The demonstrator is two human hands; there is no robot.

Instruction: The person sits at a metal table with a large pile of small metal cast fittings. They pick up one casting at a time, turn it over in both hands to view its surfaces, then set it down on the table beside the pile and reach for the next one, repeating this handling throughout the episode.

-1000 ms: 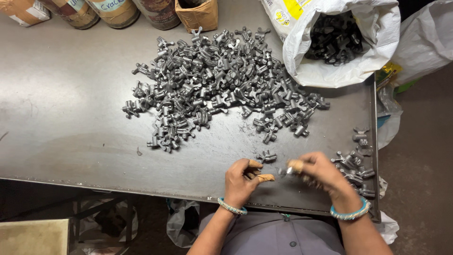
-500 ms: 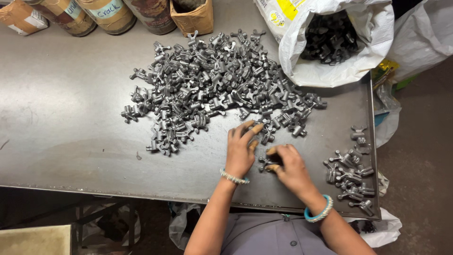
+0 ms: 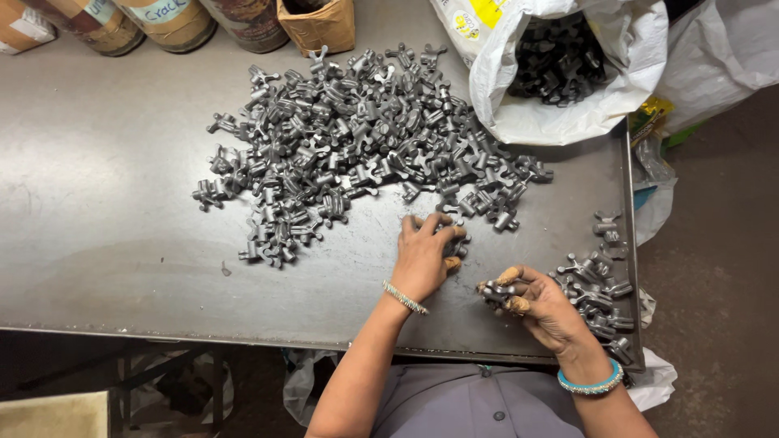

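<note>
A big heap of small grey metal castings (image 3: 357,138) covers the middle of a dark metal table (image 3: 105,235). My left hand (image 3: 426,255) lies palm down at the heap's near edge, fingers curled over a few castings. To its right, my right hand (image 3: 540,304) grips one grey casting (image 3: 493,292) between thumb and fingers, palm turned up a little. A smaller pile of the same castings (image 3: 596,288) sits just right of that hand, near the table's right edge. Both wrists wear bangles.
A white sack (image 3: 560,81) holding more castings stands open at the back right. Round tins (image 3: 170,20) and a small cardboard box (image 3: 320,24) line the back edge. More plastic bags (image 3: 649,203) hang off the right side.
My left hand has stayed at the heap's near edge, closing over castings. My right hand has drawn back toward me and to the right with a casting.
</note>
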